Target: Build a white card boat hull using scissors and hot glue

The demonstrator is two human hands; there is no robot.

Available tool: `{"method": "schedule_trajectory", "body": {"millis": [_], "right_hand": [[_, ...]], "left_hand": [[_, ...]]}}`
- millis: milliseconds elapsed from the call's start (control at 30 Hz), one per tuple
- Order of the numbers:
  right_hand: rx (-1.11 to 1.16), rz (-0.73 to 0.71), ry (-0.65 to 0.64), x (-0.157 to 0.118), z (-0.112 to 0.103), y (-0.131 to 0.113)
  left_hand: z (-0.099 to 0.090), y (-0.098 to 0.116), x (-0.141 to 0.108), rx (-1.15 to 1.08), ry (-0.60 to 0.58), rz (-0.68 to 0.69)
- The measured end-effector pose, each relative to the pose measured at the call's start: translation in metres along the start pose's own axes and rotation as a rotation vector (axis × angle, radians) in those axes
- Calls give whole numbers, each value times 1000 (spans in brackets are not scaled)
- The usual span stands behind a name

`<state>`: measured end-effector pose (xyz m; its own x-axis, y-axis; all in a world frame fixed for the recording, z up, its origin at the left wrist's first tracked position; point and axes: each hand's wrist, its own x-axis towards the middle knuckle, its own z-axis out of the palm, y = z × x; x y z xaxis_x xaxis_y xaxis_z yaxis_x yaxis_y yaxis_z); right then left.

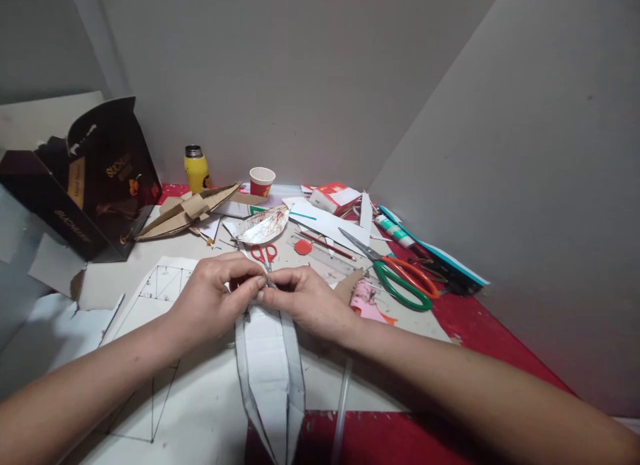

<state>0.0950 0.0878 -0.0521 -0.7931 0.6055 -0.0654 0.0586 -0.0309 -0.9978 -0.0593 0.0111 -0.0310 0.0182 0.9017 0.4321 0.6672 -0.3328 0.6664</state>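
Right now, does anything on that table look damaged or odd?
Yes. Behind the red scissors, the white piece has brownish streaks, as if stained. Left of the green handle, the pink scrap looks crumpled and ragged.

red tabletop (475, 318); broad pale sheet (370, 385) lying on it

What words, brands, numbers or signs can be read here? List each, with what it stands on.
"BUCH…", on the narrow side of the dark brown cardboard box; its last letters are blurred.
Gold lettering on that box's front: too blurred to quote.
Handwritten marks on the white sheet with ruled black lines: too small to read.
Print on the green-and-white tube: too small.
Yellow mark on the red paper cup: too blurred.
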Motion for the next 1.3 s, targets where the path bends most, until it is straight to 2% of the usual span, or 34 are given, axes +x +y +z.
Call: {"method": "schedule_trajectory", "body": {"millis": [133, 300, 367, 500, 533, 600, 700, 800, 967, 1300], "right_hand": [[67, 82, -31, 1, 0, 2], [72, 66, -21, 0, -1, 5], [55, 44, -4, -2, -5, 4], [17, -43, 87, -9, -15, -6], [4, -75, 127, -11, -17, -10], [-25, -136, 200, -16, -19, -20], [-51, -179, 233, -21, -17, -29], [-52, -180, 209, -22, -13, -30], [-48, -196, 227, -19, -11, -25], [-87, -177, 239, -17, -8, -19]], "left_hand": [[3, -1, 0, -37, 19, -24], [8, 1, -3, -53, 7, -40], [7, 2, -4, -120, 41, -110], [2, 9, -2, -385, 192, -337], [2, 11, -2, -438, 178, -391], [3, 15, -3, -522, 70, -485], [11, 22, -7, -679, -81, -547], [17, 26, -13, -795, -70, -551], [20, 25, -15, -795, 27, -655], [26, 17, -14, -640, 32, -601]]}}
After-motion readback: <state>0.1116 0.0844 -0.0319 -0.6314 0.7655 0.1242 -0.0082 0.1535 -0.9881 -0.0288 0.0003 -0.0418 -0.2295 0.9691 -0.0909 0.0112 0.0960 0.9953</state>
